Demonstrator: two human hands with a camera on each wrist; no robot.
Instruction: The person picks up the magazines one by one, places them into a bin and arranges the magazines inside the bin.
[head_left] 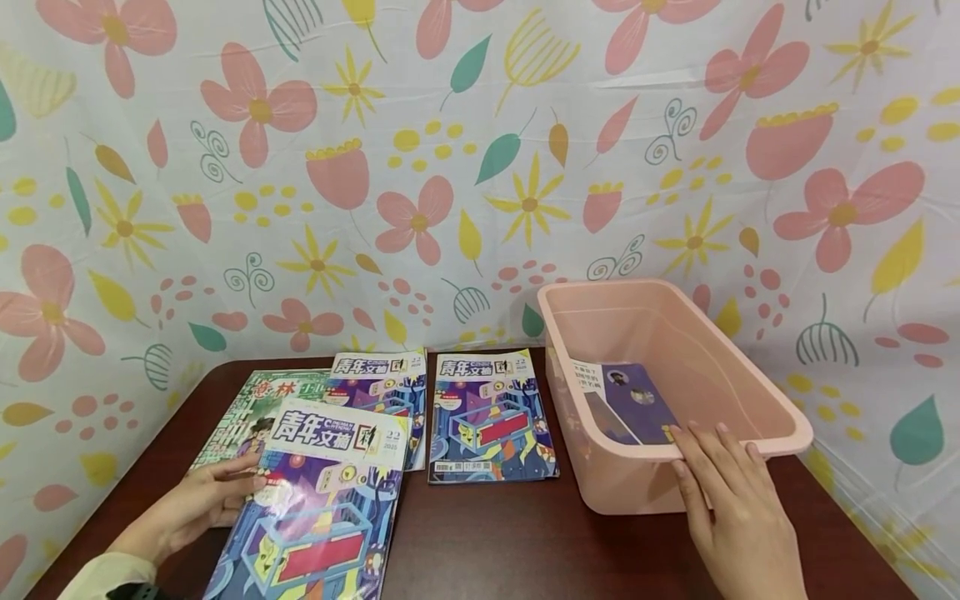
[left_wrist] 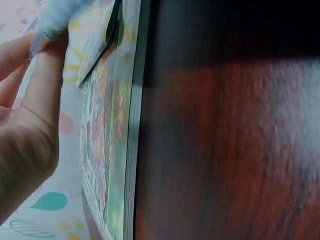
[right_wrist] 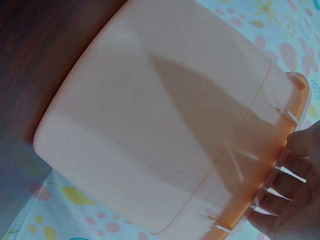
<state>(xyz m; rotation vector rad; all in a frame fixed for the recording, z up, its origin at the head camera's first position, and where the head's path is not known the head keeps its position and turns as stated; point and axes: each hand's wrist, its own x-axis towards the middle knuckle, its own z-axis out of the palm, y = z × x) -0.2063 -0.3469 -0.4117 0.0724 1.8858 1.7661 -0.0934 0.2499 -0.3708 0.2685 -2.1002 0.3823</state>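
Note:
My left hand [head_left: 191, 504] pinches the left edge of a magazine [head_left: 322, 508], which has a purple-blue cover and a white title strip. The magazine is tilted above the table and hides part of a green-covered magazine [head_left: 243, 400] and a similar purple one [head_left: 371, 375] behind. In the left wrist view, the left hand [left_wrist: 30, 115] is beside the green magazine's edge [left_wrist: 127, 150]. My right hand [head_left: 738, 508] holds the near rim of a pink plastic bin [head_left: 637, 479], its fingers laid over the rim. The right wrist view shows those fingers [right_wrist: 287, 185] against the rim.
Another purple magazine [head_left: 491, 417] lies flat just left of the bin. Inside the bin is a dark blue and white booklet or magazine [head_left: 637, 400]. Everything stands on a dark red-brown table [head_left: 495, 542], with a flowered cloth [head_left: 465, 167] hanging behind it.

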